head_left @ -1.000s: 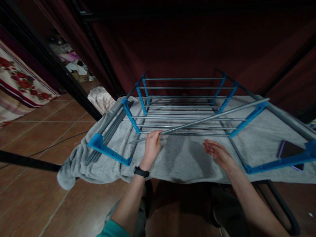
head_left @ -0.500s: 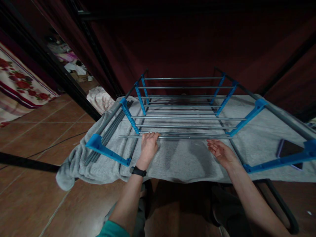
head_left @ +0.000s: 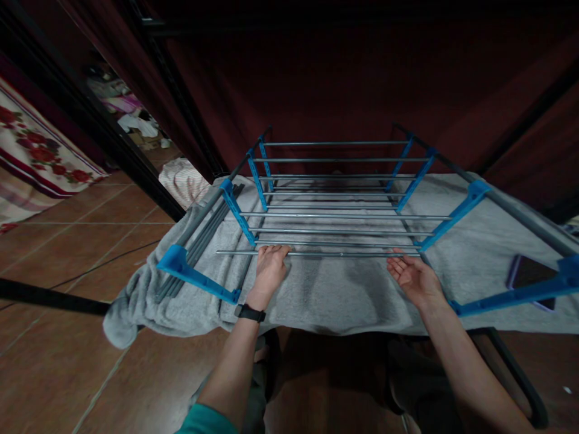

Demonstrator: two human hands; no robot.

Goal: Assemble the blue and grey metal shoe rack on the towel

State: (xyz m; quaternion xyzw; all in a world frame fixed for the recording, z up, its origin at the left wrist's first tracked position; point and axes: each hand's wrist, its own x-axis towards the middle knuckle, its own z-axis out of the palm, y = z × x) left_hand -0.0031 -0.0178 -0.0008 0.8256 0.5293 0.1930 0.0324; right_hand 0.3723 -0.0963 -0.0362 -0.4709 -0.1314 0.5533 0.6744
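Room over blanket (head_left: pixel 335 295) nearside; rack rungs (head_left: pixel 339 216) beyond

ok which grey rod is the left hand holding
The crosswise rod nearest the person, in the left hand; the rods behind span the blue brackets, and the left bundle lies slanted on the cloth.

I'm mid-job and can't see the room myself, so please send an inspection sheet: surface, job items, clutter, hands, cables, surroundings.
Surface: gray cloth, bunched at its left end.
Job items: rack frame with blue side pieces joined by gray bars; loose rod in front of them; bundle of rods lying at left.
Clutter: phone at right, partly behind a blue piece.
Hands: left hand closed over the loose rod; right hand has its fingers at the rod's right part, grip unclear.
Cables: thin dark line on the floor at left, probably a cable.
Surroundings: dark red curtain behind, tiled floor, floral fabric at far left.
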